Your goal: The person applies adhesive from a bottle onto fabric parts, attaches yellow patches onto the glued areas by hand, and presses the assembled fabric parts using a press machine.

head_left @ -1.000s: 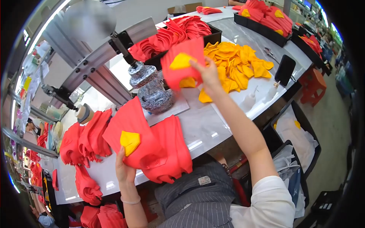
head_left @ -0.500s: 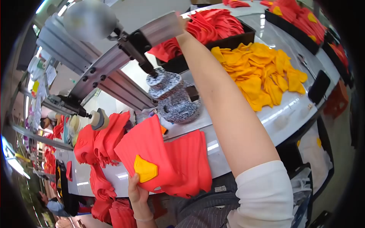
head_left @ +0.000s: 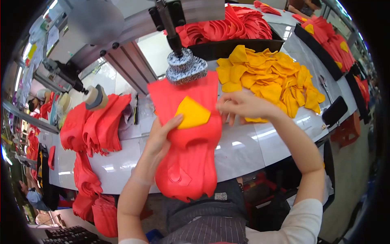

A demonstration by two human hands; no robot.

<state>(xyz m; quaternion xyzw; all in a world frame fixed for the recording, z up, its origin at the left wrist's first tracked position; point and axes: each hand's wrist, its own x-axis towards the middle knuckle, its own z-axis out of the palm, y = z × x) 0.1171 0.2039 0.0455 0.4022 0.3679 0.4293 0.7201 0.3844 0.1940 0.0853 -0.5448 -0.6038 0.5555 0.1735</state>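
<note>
A soft red moulded piece hangs over the table's near edge, its upper part reaching the blue-white speckled block on the machine arm. A yellow cut piece lies on its upper face. My left hand is closed on the left side of the red piece, thumb on the yellow piece and fingers out of sight behind. At the right edge of the red piece, my right hand has its thumb and forefinger pinched, with the other fingers curled. Whether the block presses the red piece is unclear.
Loose yellow pieces are piled to the right on the white table. A black box of red pieces stands behind. More red pieces lie left, beneath another pad. A phone-like black object lies right.
My right hand has come back from the box of red pieces to the red piece's right edge. My left hand has moved the red and yellow pieces up and right, toward the speckled block.
</note>
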